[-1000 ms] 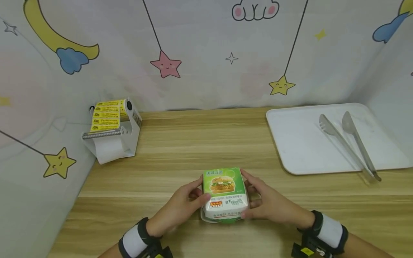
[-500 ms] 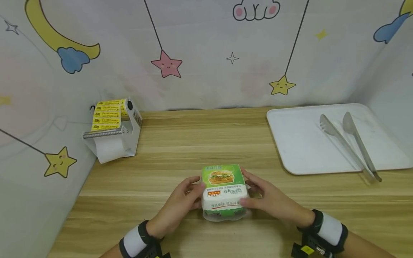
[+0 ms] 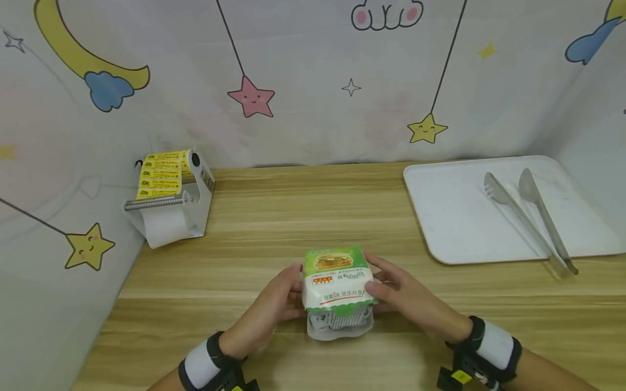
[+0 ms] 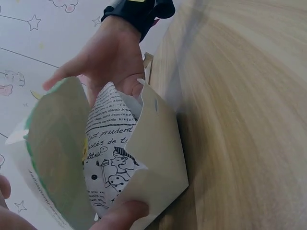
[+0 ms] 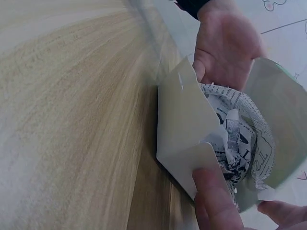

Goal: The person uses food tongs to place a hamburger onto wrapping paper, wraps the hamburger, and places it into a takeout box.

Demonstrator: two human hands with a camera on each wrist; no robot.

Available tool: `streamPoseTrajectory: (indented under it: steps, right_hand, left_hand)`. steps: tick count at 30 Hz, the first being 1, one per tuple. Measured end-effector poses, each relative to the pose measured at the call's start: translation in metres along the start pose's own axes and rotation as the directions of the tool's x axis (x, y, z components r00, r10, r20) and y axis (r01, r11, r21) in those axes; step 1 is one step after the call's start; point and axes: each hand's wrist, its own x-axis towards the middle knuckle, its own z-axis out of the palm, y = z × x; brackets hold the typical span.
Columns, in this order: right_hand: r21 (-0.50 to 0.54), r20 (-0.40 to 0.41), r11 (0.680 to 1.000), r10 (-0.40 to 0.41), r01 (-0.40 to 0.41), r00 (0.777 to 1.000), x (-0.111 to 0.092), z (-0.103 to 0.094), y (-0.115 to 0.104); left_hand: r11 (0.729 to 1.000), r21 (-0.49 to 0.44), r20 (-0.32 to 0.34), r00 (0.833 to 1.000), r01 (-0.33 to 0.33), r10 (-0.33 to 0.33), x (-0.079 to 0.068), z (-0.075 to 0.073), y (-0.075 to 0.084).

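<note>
A green and white burger box (image 3: 337, 279) with a burger picture stands at the front middle of the wooden table (image 3: 303, 212). Its lid (image 4: 60, 139) is raised at the front, apart from the base (image 4: 163, 143). Inside sits a bundle wrapped in newsprint-style paper (image 5: 235, 129), its contents hidden. My left hand (image 3: 268, 304) holds the box's left side, fingers on the base and thumb up by the lid. On the other side my right hand (image 3: 413, 301) grips the box, thumb on the lid's right front edge and fingers against the base.
A white dispenser (image 3: 195, 201) with a roll of yellow labels (image 3: 160, 175) stands at the back left. At the right lies a white tray (image 3: 455, 217) holding two metal utensils (image 3: 525, 217), whose handles overhang its front edge. Patterned walls (image 3: 313, 125) bound the table's back and sides.
The lid has tilted up and back from closed, and the paper-wrapped bundle now shows at the front. Both thumbs have risen with the lid; the hands remain on the box's sides.
</note>
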Motion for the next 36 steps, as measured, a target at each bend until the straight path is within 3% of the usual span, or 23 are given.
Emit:
streamPoseTrajectory:
  steps: [6, 14, 16, 19, 22, 24, 26, 30, 36]
  right_hand:
    - [-0.187, -0.010, 0.979, -0.081, 0.078, 0.997, 0.000, -0.002, 0.009]
    - [-0.116, 0.064, 0.983, -0.134, 0.140, 0.989, 0.000, -0.006, 0.021]
    - [-0.126, 0.097, 0.976, -0.166, 0.177, 0.981, -0.001, -0.007, 0.024]
    - [-0.168, 0.133, 0.963, -0.189, 0.210, 0.973, -0.003, -0.009, 0.025]
    - [-0.187, 0.156, 0.958, -0.191, 0.218, 0.969, -0.003, -0.011, 0.024]
    - [-0.200, 0.169, 0.952, -0.198, 0.230, 0.966, -0.002, -0.012, 0.024]
    - [-0.220, 0.173, 0.942, -0.218, 0.253, 0.960, -0.002, -0.010, 0.024]
    - [-0.354, 0.146, 0.891, -0.249, 0.285, 0.958, -0.002, -0.005, 0.026]
    - [-0.615, 0.044, 0.747, -0.289, 0.254, 0.956, -0.003, 0.003, 0.024]
  left_hand:
    - [0.999, 0.041, -0.034, 0.999, -0.013, 0.015, -0.002, 0.003, -0.007]
    - [0.985, 0.057, -0.068, 0.984, -0.164, 0.167, -0.001, 0.004, -0.030]
    - [0.978, 0.081, -0.036, 0.980, -0.193, 0.196, -0.002, 0.001, -0.033]
    - [0.964, 0.118, 0.094, 0.969, -0.239, 0.229, -0.003, -0.006, -0.035]
    - [0.923, 0.212, 0.210, 0.938, -0.320, 0.276, -0.004, -0.011, -0.035]
    - [0.870, 0.317, 0.220, 0.922, -0.377, 0.319, -0.005, -0.009, -0.036]
    - [0.824, 0.403, 0.188, 0.917, -0.398, 0.352, -0.006, -0.004, -0.036]
    - [0.778, 0.499, 0.125, 0.920, -0.382, 0.372, -0.008, 0.004, -0.038]
    - [0.745, 0.562, 0.088, 0.921, -0.360, 0.379, -0.008, 0.014, -0.039]
